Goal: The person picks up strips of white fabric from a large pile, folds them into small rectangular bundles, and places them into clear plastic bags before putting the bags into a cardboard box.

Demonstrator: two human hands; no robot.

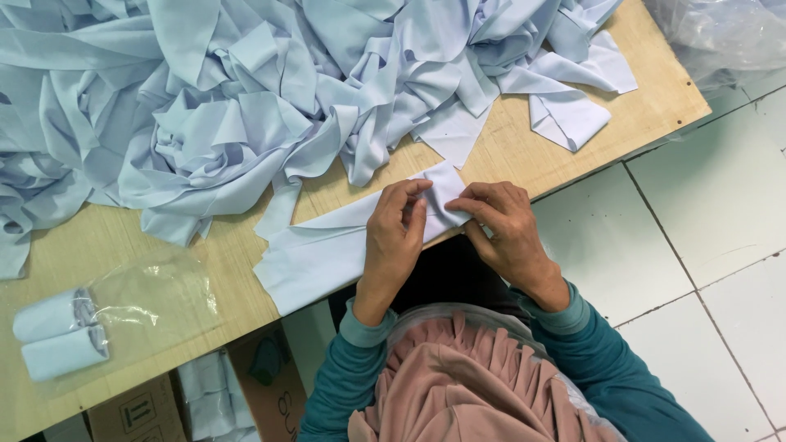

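- Currently, I log the pale blue fabric strip flat at the desk edge, its long axis running lower-left to upper-right.
- Both grips closed on its folded upper-right end: left hand, right hand, equally near.
- Clear plastic bag, lower left: two fabric rolls.
- Loose fabric heap behind.

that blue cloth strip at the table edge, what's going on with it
A person is working a pale blue fabric strip flat on the wooden table. The left hand and right hand both pinch its folded end. A big heap of the same fabric lies behind, and two rolled pieces sit in a clear bag.
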